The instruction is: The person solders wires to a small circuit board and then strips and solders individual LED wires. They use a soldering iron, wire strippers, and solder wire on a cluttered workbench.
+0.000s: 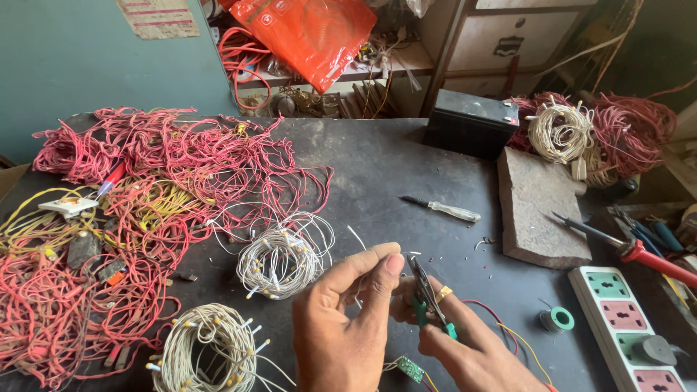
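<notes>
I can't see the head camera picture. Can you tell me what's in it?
Two bare hands work close together over a dark table: the right hand holds small green-handled cutters, and the left hand pinches something thin beside their tip. Around them lie tangled red wires, white wire coils, a screwdriver and a power strip.

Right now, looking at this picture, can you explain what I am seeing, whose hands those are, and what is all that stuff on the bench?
One camera, worn on a person's head, looks down at their own bare hands over a dark workbench. The left hand pinches a thin wire. The right hand has green-handled cutters in its grip. A big tangle of red wires covers the left side, with white light-string coils nearby. Also there: a screwdriver, a stone slab, a solder spool, a power strip and a small green circuit board.
</notes>
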